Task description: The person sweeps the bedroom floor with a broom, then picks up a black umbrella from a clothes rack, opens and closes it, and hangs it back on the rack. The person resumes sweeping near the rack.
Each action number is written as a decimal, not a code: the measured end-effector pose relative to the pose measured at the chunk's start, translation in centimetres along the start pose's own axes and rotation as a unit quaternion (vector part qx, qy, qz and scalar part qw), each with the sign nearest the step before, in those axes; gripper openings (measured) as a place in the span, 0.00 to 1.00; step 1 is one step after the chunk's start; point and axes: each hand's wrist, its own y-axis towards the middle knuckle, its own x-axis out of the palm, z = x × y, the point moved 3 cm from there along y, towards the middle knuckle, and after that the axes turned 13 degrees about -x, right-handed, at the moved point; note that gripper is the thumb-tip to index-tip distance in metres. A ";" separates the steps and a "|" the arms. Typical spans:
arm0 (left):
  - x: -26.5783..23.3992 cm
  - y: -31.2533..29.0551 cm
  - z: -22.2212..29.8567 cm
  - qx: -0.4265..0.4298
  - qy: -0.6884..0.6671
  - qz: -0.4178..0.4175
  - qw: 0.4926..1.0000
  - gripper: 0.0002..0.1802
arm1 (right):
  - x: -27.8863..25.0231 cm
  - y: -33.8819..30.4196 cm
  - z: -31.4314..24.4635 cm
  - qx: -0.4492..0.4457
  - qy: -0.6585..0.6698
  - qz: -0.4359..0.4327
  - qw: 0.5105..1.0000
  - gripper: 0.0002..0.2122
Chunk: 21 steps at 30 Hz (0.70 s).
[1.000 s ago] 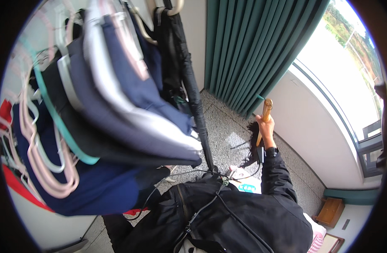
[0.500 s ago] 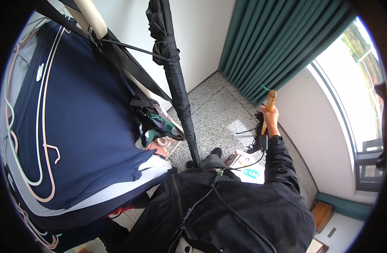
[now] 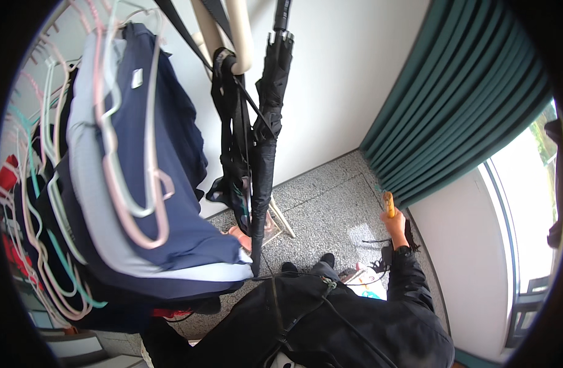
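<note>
Right hand [image 3: 396, 224] clamped round stiff, light-looking orange handle [image 3: 388, 203] beside the green curtain [image 3: 459, 104]; left hand [image 3: 239, 237] half-hidden, grip unclear.

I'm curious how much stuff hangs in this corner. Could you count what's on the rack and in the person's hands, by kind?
Folded black umbrella: 1
Black strapped bag on the rack: 1
Navy garment with grey-white trim: 1
Orange-handled tool, gripped by the right hand: 1
Total: 4
The plastic hangers overlap too much to count. The left hand sits beside the garment.
</note>
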 end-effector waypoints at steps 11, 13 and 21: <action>11.3 -14.7 -9.7 -0.077 -0.088 -0.003 0.993 0.08 | -8.0 9.7 5.4 -0.079 0.034 -0.079 0.993 0.18; 17.4 -16.8 -11.7 -0.103 -0.087 -0.040 0.990 0.08 | -10.2 12.9 6.9 -0.084 0.067 -0.063 0.992 0.19; 36.1 -28.1 -14.6 -0.135 -0.036 -0.155 0.978 0.08 | -15.2 20.4 9.8 -0.110 0.156 -0.222 0.956 0.16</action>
